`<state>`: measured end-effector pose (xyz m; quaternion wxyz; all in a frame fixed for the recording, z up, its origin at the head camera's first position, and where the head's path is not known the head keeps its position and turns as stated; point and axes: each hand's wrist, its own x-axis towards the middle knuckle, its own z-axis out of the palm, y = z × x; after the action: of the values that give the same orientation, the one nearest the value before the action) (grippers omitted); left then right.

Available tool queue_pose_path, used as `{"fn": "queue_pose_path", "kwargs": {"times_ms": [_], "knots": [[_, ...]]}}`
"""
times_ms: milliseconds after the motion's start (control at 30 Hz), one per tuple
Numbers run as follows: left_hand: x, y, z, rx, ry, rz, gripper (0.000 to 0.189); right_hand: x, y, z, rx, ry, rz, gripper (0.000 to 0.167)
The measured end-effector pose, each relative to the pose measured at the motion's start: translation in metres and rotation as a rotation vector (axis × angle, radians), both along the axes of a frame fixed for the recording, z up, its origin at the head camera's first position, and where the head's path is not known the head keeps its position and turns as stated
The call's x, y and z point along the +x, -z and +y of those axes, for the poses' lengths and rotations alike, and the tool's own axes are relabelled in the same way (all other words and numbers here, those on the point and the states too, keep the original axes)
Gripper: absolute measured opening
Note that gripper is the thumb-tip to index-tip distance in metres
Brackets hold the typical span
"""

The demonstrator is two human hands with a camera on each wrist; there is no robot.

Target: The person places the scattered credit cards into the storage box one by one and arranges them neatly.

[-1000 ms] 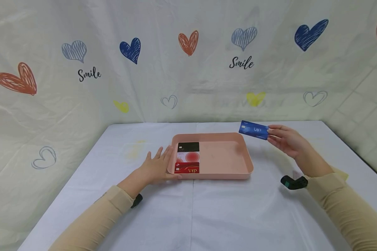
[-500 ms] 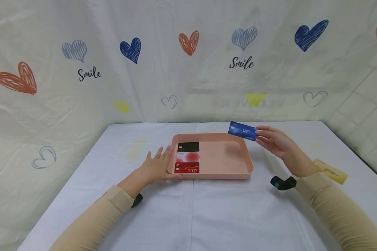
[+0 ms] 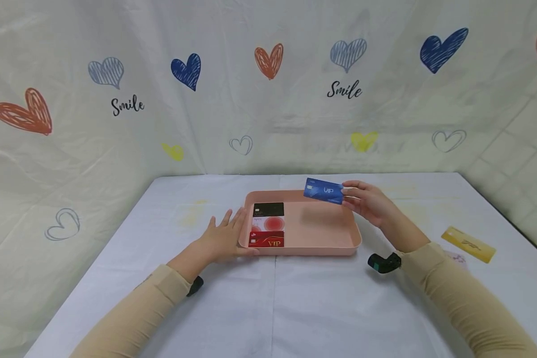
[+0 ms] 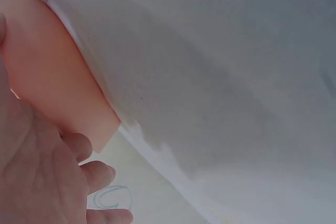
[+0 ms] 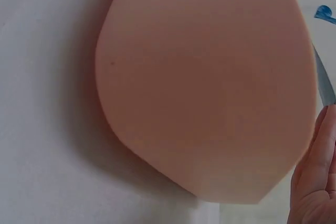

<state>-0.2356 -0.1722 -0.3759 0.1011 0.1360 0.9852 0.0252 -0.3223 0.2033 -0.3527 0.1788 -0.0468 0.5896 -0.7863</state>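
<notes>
In the head view my right hand [image 3: 369, 204] pinches a blue VIP card [image 3: 324, 191] by its right end, above the back right part of a pink tray [image 3: 322, 231]. The card's shadow falls on the tray floor. My left hand [image 3: 223, 237] lies with fingers spread against the tray's left end. Inside the tray at the left, a black card [image 3: 268, 209], a white card with red circles [image 3: 268, 223] and a red VIP card [image 3: 266, 239] lie in an overlapping column. The left wrist view shows the tray's outer wall [image 4: 58, 66] beside my fingers.
A gold card [image 3: 469, 244] lies on the white tablecloth [image 3: 322, 303] to the right. Beside my right sleeve [image 3: 456, 283], a pale pinkish card [image 3: 456, 257] is partly hidden. Behind the table hangs a curtain [image 3: 268, 109] printed with hearts.
My right hand has carried the blue card leftward, from beyond the tray's right end to over the tray. The gold card and part of the pinkish one have come into sight. My left hand stays put.
</notes>
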Motion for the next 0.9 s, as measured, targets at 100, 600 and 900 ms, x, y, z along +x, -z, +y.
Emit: {"fn": "queue_pose_path", "kwargs": {"times_ms": [100,600,900], "knots": [[0.0,-0.001,0.0,-0.001,0.001,-0.001,0.117,0.0,0.001,-0.008,0.031,-0.005,0.003,0.01],[0.0,-0.002,0.001,0.009,-0.009,-0.015,0.118,-0.004,0.003,-0.038,0.087,0.003,0.011,0.02],[-0.001,-0.001,0.002,0.012,-0.018,-0.014,0.118,-0.009,0.005,-0.05,0.208,0.016,0.024,0.026]]}}
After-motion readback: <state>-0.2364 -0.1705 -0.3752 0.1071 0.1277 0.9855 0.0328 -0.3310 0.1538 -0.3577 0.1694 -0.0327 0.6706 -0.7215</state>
